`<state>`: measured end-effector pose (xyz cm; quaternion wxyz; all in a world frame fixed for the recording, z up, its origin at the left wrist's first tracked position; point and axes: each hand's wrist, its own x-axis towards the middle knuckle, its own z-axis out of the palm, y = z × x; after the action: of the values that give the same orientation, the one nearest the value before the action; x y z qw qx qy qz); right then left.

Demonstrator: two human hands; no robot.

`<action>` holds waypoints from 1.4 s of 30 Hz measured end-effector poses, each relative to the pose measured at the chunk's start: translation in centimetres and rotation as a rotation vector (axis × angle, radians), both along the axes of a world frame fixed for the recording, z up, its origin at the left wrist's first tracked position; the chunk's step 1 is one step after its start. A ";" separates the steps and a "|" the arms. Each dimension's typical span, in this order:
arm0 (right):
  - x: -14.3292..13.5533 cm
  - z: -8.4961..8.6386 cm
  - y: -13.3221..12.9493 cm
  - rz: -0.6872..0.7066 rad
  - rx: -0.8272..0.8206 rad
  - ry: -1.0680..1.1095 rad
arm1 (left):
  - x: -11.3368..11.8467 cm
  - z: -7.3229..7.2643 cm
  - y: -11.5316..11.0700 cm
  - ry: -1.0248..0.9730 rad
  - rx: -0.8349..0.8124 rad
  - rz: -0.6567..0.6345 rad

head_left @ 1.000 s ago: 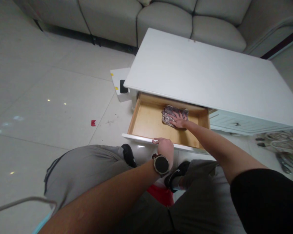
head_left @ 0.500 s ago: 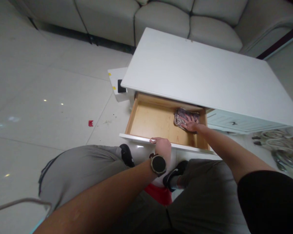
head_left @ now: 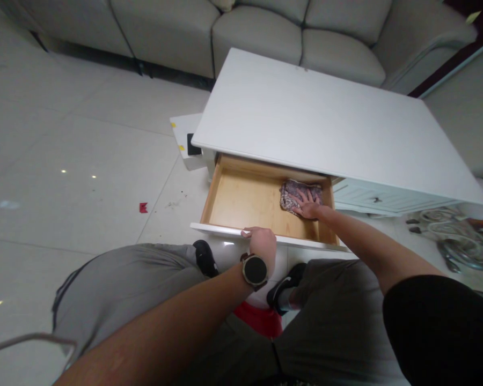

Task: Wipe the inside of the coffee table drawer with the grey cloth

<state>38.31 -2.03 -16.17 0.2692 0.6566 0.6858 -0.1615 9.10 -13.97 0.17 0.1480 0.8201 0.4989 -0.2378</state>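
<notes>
A wooden drawer (head_left: 245, 195) with a white front is pulled out from under the white table. My left hand (head_left: 262, 245), with a watch on its wrist, is closed on the top edge of the drawer front; most of its fingers are hidden. Inside the drawer, toward its right end, lies a patterned purplish cloth (head_left: 288, 196). My right hand (head_left: 308, 205) rests flat on the cloth with its fingers spread, pressing it against the drawer bottom.
The white table (head_left: 326, 123) stands before a grey sofa (head_left: 257, 37). Beside its left end is a white box (head_left: 181, 131) with a dark flat item on it. A red scrap (head_left: 143, 207) lies on the tiled floor. Coiled hoses (head_left: 446, 225) sit at the right.
The whole view has shifted slightly, so the table and drawer appear further left. My right hand stays spread on the cloth, and my left hand keeps its hold on the drawer front.
</notes>
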 end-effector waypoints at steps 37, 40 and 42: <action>-1.0 1.4 -7.1 -0.042 -0.211 0.199 | 0.0 -0.2 0.0 0.005 0.002 -0.078; -0.9 1.1 -6.9 -0.018 -0.220 0.198 | 0.0 -0.3 -0.1 0.012 0.018 -0.085; -0.9 0.9 -6.9 -0.005 -0.201 0.188 | 0.0 -0.3 0.0 0.019 0.022 -0.090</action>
<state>37.40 -8.96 -15.23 0.2678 0.6098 0.6869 -0.2909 9.13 -13.99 -0.14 0.1235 0.8410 0.4657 -0.2463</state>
